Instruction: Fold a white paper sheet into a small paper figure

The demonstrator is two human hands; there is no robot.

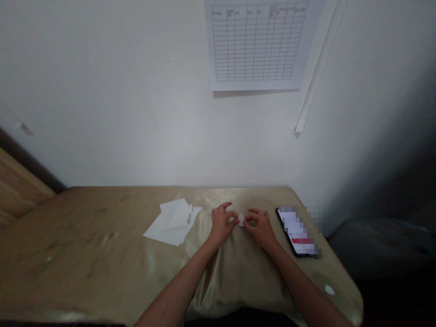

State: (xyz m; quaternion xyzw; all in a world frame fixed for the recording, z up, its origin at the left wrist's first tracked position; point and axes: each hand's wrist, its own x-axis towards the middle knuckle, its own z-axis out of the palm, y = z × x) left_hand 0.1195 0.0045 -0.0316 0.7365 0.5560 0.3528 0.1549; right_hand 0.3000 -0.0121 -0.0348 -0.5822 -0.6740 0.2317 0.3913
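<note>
A small white piece of paper (pixel 241 219) is held between my two hands, just above the tan covered table. My left hand (pixel 223 222) pinches its left side between thumb and index finger, the other fingers raised. On the opposite side, my right hand (pixel 259 225) grips the paper the same way. How the small piece is shaped or folded is too small to make out. To the left of my hands lie torn white paper sheets (pixel 170 225), overlapping, with a ragged edge on one.
A phone (pixel 296 231) with a lit, blurred screen lies right of my right hand. A white scrap (pixel 329 289) sits near the right front corner of the table (pixel 85 245). Behind is a white wall with a printed grid sheet (pixel 257 45).
</note>
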